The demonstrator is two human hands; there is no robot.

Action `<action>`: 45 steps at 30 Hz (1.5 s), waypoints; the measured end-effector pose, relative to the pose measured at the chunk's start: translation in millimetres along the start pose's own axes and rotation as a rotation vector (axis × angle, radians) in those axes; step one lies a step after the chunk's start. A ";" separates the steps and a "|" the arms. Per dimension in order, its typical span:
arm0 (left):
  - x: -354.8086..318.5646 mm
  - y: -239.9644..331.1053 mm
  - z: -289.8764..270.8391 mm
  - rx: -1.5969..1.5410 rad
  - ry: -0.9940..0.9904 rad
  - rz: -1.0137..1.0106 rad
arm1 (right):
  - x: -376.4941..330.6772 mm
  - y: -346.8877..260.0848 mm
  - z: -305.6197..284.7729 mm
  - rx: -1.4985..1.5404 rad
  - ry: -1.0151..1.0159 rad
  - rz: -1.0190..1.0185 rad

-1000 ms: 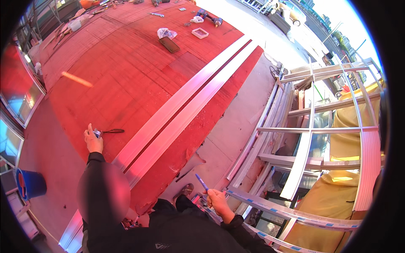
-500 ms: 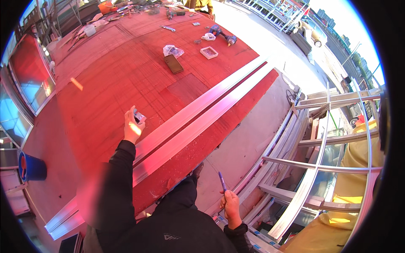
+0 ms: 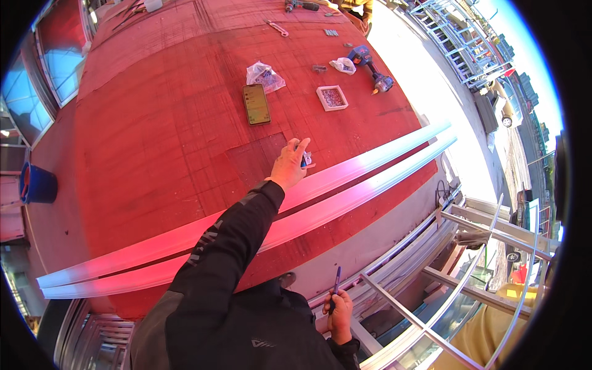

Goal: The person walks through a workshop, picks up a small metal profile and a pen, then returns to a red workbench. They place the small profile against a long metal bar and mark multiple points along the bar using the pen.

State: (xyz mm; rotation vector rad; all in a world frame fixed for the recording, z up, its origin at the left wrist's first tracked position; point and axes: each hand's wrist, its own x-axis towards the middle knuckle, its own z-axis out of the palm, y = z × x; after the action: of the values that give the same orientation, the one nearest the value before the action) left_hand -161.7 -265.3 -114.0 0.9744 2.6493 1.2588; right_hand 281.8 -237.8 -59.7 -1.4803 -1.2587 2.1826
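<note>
My left hand (image 3: 290, 165) reaches out over the red-covered table (image 3: 166, 142), just beyond two long pale metal profiles. Its fingers are closed round a small grey and dark object (image 3: 306, 159), mostly hidden, whose kind I cannot make out. Side by side across the near part of the table lie the far profile (image 3: 345, 174) and the near profile (image 3: 333, 208), with a narrow gap between them. Low in front of my body, off the table's near edge, my right hand (image 3: 338, 313) grips a purple marker pen (image 3: 337, 279) pointing up.
A phone (image 3: 256, 105), a plastic bag (image 3: 265, 76), a white box of small parts (image 3: 332, 98) and a cordless drill (image 3: 372, 69) lie farther back. Metal frames (image 3: 456, 290) stand at the right. A blue bucket (image 3: 39, 184) is at the left. Another person (image 3: 359, 12) is at the far edge.
My left hand has moved right along the profiles with the small object. The pen stays upright in my right hand. The view has turned, and the phone's screen now shows lit.
</note>
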 end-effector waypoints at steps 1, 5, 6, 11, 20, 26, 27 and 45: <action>9.3 3.1 10.4 0.009 0.015 -0.004 | 13.3 -12.0 -1.9 0.011 -0.047 0.016; 45.1 11.0 43.4 0.088 0.093 -0.022 | 72.7 -56.2 -11.5 -0.174 -0.148 0.046; 55.5 11.5 49.4 0.102 0.121 -0.028 | 89.0 -67.1 -16.5 -0.200 -0.178 0.055; 116.6 20.1 85.9 0.211 0.276 -0.116 | 159.0 -129.9 -74.7 -0.272 -0.270 0.059; 161.3 19.5 126.5 0.318 0.413 -0.232 | 235.5 -216.6 -187.3 -0.124 -0.126 0.029; 183.9 13.0 106.1 0.306 0.635 -0.457 | 259.9 -236.7 -180.3 -0.174 -0.265 0.046; 193.2 8.0 101.8 0.287 0.673 -0.545 | 262.8 -240.9 -177.6 -0.175 -0.276 0.059; 17.5 118.9 138.2 0.245 -0.198 -0.124 | 300.3 -262.8 -84.1 -0.193 -0.262 0.110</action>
State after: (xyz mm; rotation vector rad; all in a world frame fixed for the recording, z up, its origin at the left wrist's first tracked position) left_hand -72.4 -105.4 -117.6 0.8918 2.6998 0.7832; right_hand 141.1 144.9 -70.6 -1.3937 -1.5439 2.4519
